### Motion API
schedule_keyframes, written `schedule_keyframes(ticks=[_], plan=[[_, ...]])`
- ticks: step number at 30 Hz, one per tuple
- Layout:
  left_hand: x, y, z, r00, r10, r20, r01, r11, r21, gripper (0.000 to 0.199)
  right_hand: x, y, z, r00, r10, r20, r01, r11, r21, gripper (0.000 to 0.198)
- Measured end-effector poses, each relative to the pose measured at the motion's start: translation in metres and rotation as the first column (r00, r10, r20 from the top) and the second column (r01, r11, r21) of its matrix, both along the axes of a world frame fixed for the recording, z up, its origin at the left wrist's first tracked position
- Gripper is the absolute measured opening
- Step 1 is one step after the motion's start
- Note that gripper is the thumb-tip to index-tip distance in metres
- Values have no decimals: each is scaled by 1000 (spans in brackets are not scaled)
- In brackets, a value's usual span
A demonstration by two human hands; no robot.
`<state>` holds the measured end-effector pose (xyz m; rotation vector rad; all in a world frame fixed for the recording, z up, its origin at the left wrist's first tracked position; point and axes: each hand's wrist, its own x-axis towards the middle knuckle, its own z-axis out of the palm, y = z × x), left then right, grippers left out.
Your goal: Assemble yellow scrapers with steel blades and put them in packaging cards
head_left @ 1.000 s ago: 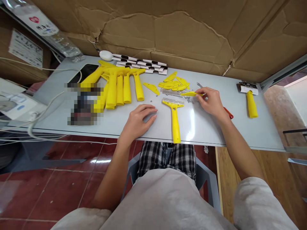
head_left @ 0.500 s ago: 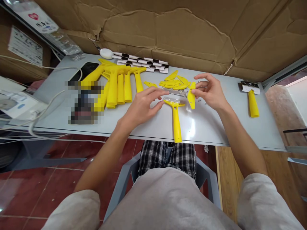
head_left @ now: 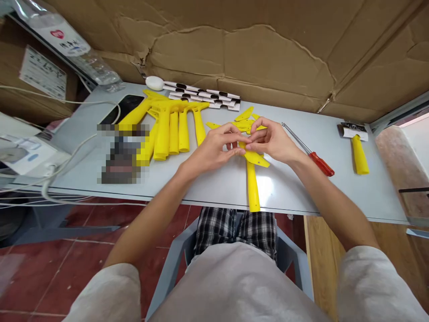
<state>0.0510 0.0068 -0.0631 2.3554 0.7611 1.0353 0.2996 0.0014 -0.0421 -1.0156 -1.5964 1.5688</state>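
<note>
A yellow plastic cover plate [head_left: 257, 159], pointed at its end, is pinched between the fingertips of both my hands. My left hand [head_left: 217, 145] closes on its left side, and my right hand [head_left: 274, 141] grips it from the upper right. Directly under the plate lies a yellow scraper handle [head_left: 253, 190], its grip toward the table's front edge. The plate and my fingers hide the scraper's head. Just beyond my hands are several loose yellow cover plates [head_left: 244, 114], partly covered by my fingers.
Several yellow scraper handles [head_left: 164, 129] lie to the left, before a row of black-and-white strips [head_left: 204, 95]. A red-handled screwdriver [head_left: 321, 163] rests beside my right forearm. One scraper with a black-and-white head [head_left: 359, 152] is far right. Cardboard [head_left: 241, 53] walls the back.
My right hand has moved left with the yellow cover plate, bringing it over the scraper's head. My left hand has closed in on it. The screwdriver is now uncovered.
</note>
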Motion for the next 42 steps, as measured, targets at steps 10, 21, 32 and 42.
schedule_keyframes(ticks=[10, 21, 32, 42], plan=[[3, 1, -6, 997, 54, 48, -57, 997, 54, 41, -7, 0, -8, 986, -162, -41, 161, 986, -37, 70], [-8, 5, -20, 974, 227, -2, -224, 963, 150, 33, 34, -10, -14, 969, -165, 182, 146, 983, 115, 54], [-7, -1, -21, 976, 200, -83, -184, 968, 169, 22, 38, -24, -12, 833, -319, 451, -39, 781, 623, 21], [-8, 2, -25, 971, 151, -184, -119, 977, 175, 29, 44, -25, -24, 783, -402, 475, -191, 572, 798, 26]])
